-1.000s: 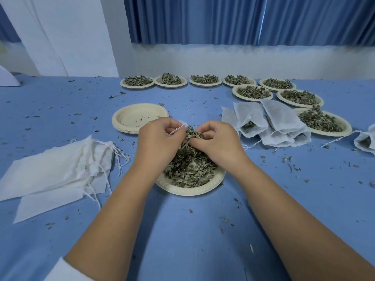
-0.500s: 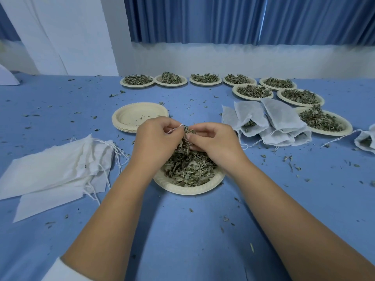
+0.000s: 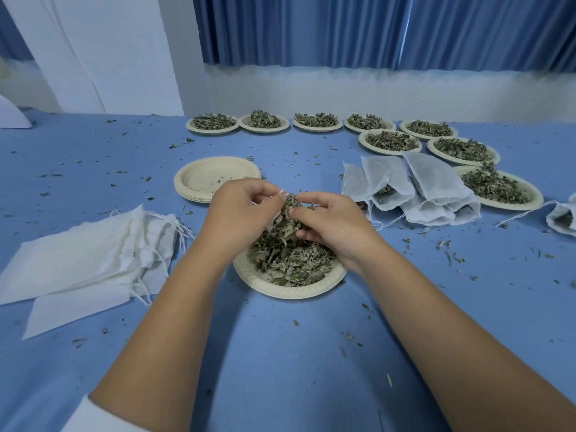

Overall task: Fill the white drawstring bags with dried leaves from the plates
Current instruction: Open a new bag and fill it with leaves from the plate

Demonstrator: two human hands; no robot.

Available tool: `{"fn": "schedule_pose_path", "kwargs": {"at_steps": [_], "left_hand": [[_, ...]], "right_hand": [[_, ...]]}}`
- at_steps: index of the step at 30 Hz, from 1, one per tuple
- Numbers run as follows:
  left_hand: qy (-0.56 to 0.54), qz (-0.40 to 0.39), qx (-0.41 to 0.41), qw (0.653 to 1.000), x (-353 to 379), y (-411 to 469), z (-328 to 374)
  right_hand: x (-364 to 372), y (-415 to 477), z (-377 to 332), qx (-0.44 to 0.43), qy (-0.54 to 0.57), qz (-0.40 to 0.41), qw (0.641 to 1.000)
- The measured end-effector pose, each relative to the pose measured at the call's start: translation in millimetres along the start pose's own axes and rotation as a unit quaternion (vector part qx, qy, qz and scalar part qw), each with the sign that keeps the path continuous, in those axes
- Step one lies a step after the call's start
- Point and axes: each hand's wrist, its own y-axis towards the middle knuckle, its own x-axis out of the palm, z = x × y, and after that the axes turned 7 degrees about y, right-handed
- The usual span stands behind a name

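The white drawstring bag [image 3: 281, 192] is up between my two hands, right over the round cream paper plate [image 3: 290, 291] in front of me. Only its cord and a sliver of cloth show; the rest is hidden behind my fingers. My left hand [image 3: 240, 210] pinches it at the mouth, fingers curled tight. My right hand [image 3: 336, 226] is curled too, pinching a tuft of dried green leaves [image 3: 290, 260] that rises from the heap on the plate up to the bag. Just beyond my left hand sits a stack of empty cream plates [image 3: 215, 179]. Off to the left, flat empty white bags [image 3: 87, 260] lie in a pile, cords trailing. To the right, filled white bags [image 3: 436, 185] lean together, beside more plates of leaves [image 3: 318, 121] that run along the far edge of the blue worktop [image 3: 280, 353]. Leaf crumbs lie scattered all over it.
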Motion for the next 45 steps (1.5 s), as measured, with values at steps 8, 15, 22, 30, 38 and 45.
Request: {"fn": "schedule_pose_path", "kwargs": {"at_steps": [8,15,22,30,38,45], "left_hand": [[0.065,-0.047,0.018,0.997,0,-1,-3],[0.079,0.012,-0.003,0.997,2,2,-6],[0.062,0.078,-0.055,0.993,0,6,-10],[0.036,0.065,-0.050,0.996,2,2,-8],[-0.065,0.026,-0.038,0.997,2,2,-2],[-0.008,0.033,-0.002,0.999,0,-1,0]], "right_hand": [[1,-3,3,-0.075,-0.152,0.070,0.983],[2,-4,0,-0.058,-0.114,0.042,0.991],[5,1,-3,0.003,0.066,0.043,0.997],[3,-2,2,-0.058,0.089,0.022,0.994],[4,-2,1,0.014,0.003,0.010,1.000],[3,-3,-1,0.009,0.025,0.000,1.000]]}}
